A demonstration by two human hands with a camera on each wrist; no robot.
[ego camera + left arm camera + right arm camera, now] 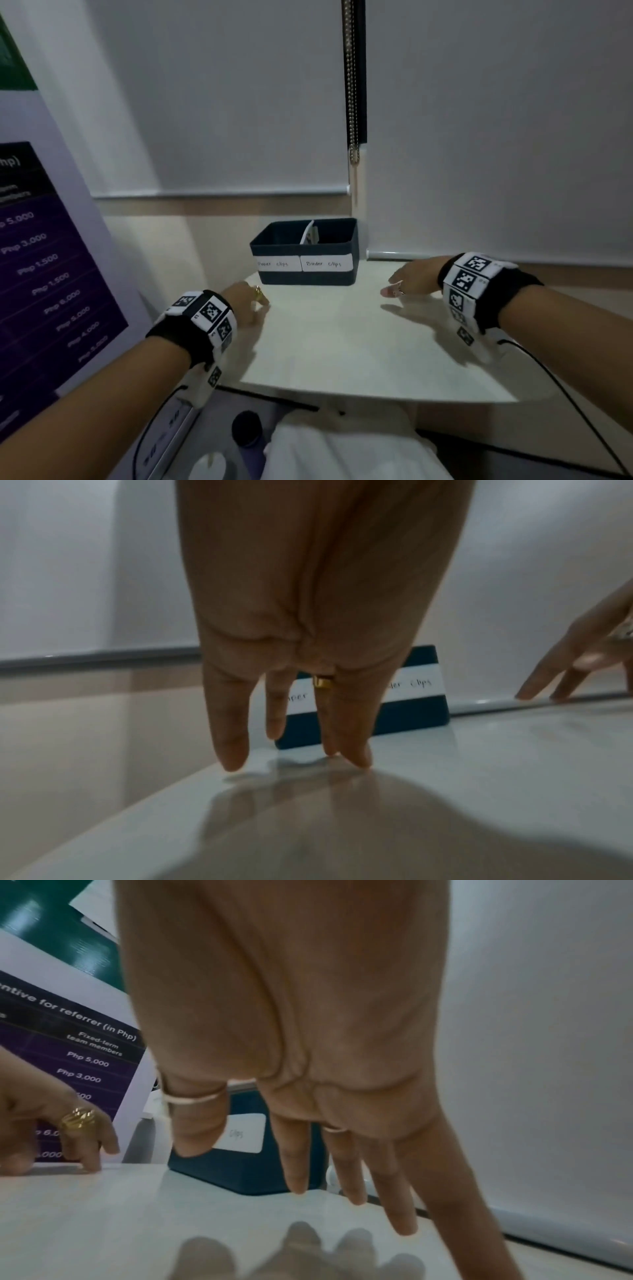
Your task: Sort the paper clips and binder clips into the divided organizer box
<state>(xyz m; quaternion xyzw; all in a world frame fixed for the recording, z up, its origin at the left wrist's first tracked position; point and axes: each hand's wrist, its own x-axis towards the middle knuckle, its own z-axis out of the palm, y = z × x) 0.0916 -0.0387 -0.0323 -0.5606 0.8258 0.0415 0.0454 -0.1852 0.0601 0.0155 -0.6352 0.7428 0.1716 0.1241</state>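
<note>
A dark divided organizer box (305, 275) stands at the back of the white table (342, 342), with white labels reading "Paper clips" on the left and "Binder clips" on the right. A pale divider (307, 233) splits it; its contents are hidden from view. My left hand (248, 301) hovers just left of the box, fingers (232, 750) straight and pointing down at the table edge, holding nothing. My right hand (407, 279) is spread to the right of the box (246, 1167), fingers (404, 1204) straight, just above the table. No loose clips show on the table.
A purple poster (51, 274) leans at the left. Grey roller blinds (222, 102) and a bead chain (352, 85) hang behind the table. A cable (565, 394) trails off the right wrist. A dark bottle (247, 430) sits below the table's front edge.
</note>
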